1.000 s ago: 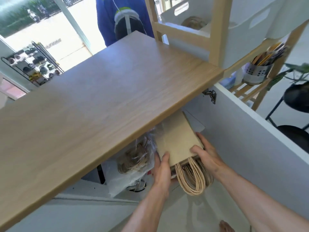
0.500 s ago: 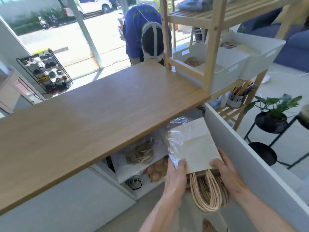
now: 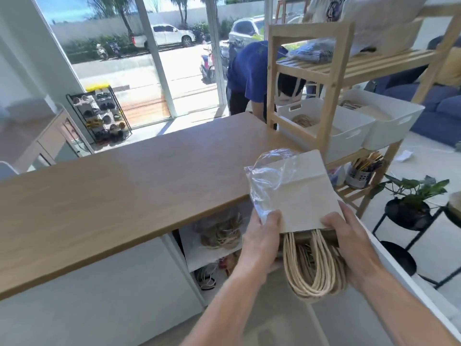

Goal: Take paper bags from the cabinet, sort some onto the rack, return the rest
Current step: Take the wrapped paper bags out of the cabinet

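we hold a flat bundle of kraft paper bags (image 3: 303, 198) just off the right front corner of the wooden countertop (image 3: 124, 183), its far edge overlapping that corner. our left hand (image 3: 262, 243) grips the bundle's near left corner, thumb pressed on top over a loose clear plastic wrap (image 3: 270, 178); the fingers underneath are hidden. our right hand (image 3: 351, 243) grips the near right corner the same way, thumb on top and fingers curled under, out of sight. the twisted paper handles (image 3: 311, 273) hang in a thick loop between the two hands, and we cannot count the bags.

under the countertop, the open cabinet (image 3: 99, 283) shows more handled bags in plastic, shadowed and hard to make out. at the countertop's far right end stands the wooden rack (image 3: 331, 96), its top cut off, with two white bins (image 3: 349, 136) whose contents are only partly visible. behind the countertop a person in a blue shirt (image 3: 247, 71) bends over, partly hidden by a rack post.
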The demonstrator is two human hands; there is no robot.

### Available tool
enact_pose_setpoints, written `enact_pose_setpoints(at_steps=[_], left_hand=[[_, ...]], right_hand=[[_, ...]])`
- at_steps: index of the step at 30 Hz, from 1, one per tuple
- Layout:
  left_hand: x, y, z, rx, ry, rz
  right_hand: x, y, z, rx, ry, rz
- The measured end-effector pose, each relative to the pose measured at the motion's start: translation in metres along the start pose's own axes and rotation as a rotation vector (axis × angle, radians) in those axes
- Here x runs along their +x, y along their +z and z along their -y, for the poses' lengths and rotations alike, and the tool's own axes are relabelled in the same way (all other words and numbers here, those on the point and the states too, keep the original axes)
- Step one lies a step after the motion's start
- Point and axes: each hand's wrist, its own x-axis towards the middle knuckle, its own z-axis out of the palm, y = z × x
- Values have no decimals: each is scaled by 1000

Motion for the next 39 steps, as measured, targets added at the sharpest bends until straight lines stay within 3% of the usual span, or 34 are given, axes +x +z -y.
enact_pose_setpoints(at_steps=[9, 19, 29, 39], left_hand=[[37, -46, -56, -84, 32, -129], [152, -64, -65, -157, -70, -348], [278, -41, -92, -161, -135, -340], [351, -48, -110, -173, -168, -401]], right_hand=[[64, 67, 39, -14, -110, 124], [194, 118, 23, -130, 0, 255], [318, 119, 29, -219, 45, 292], [381, 140, 48, -416, 114, 284]])
